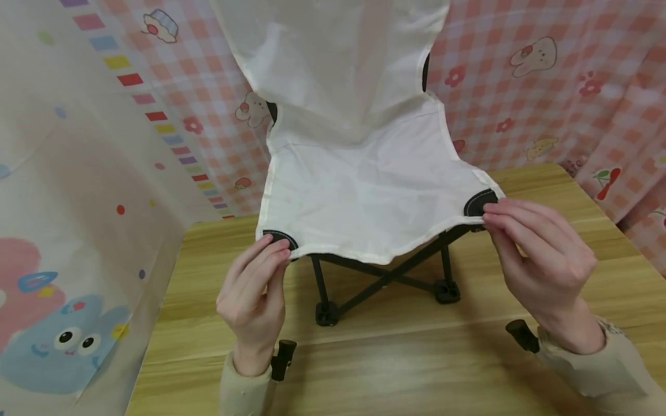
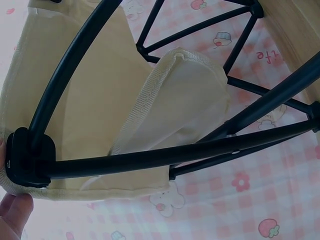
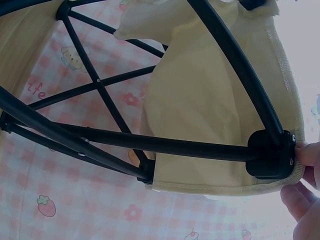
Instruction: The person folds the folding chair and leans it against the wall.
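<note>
A white chair (image 1: 359, 156) stood on the worktop (image 1: 395, 370), pinched at both front corners of its seat (image 1: 359, 202).
From the left, a pale sheet (image 1: 78, 162) with cartoon prints hung beyond the worktop's left edge; the left hand (image 1: 254, 300) held the seat at its left patch (image 1: 281, 237), fingers above. The chair stood between the worktop's left and right edges, crossed black legs (image 1: 386, 279) beneath the seat. The right hand (image 1: 546, 263) gripped the right patch (image 1: 476, 205); pink checked cloth (image 1: 484, 121) hung behind the worktop's back edge.
</note>
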Available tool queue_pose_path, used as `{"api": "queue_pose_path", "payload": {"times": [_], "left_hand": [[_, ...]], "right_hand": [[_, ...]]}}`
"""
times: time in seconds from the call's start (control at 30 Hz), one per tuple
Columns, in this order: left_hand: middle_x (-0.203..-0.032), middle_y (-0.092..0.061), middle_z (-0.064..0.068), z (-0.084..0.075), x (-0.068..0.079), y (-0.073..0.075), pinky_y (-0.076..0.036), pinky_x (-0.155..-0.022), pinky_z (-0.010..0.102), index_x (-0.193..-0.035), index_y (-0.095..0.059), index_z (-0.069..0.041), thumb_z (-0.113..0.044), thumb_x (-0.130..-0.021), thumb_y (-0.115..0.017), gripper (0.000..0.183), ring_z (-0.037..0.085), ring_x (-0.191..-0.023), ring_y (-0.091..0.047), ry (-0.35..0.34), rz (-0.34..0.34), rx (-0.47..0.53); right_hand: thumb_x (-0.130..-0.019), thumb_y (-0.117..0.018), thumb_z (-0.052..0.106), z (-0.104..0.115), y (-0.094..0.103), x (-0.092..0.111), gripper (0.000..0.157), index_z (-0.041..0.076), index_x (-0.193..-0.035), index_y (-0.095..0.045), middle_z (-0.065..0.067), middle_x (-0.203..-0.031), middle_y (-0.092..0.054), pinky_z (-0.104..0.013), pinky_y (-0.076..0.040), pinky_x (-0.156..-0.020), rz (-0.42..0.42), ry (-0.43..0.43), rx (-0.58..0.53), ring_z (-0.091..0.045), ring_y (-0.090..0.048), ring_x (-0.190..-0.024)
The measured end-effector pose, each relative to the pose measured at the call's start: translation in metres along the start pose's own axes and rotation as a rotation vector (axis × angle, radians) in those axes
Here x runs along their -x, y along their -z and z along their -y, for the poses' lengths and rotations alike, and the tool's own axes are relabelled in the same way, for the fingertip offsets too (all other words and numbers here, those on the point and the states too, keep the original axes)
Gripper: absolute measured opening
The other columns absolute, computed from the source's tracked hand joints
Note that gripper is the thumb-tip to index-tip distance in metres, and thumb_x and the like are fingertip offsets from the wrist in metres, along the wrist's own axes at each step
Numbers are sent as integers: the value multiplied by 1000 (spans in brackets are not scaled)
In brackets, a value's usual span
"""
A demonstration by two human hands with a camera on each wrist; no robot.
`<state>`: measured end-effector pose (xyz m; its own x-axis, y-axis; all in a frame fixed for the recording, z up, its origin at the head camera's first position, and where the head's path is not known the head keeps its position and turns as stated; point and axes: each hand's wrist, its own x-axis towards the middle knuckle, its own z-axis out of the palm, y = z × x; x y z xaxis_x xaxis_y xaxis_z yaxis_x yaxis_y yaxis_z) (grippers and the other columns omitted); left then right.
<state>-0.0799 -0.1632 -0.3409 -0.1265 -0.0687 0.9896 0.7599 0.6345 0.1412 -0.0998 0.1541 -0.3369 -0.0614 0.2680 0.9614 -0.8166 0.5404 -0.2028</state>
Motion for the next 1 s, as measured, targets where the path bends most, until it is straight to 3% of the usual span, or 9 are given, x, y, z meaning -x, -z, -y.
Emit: {"api": "queue_pose_path", "payload": {"times": [1.0], "left_hand": [[-82, -80, 21, -5, -15, -14, -67, -93, 30, -82, -79, 5, -7, -93, -79, 16, 37, -87, -77, -40, -40, 39]], "right_hand": [[-89, -82, 4, 10, -16, -11, 17, -7, -77, -79, -25, -80, -78, -26, -66, -93, -42, 17, -29, -34, -76, -81]]}}
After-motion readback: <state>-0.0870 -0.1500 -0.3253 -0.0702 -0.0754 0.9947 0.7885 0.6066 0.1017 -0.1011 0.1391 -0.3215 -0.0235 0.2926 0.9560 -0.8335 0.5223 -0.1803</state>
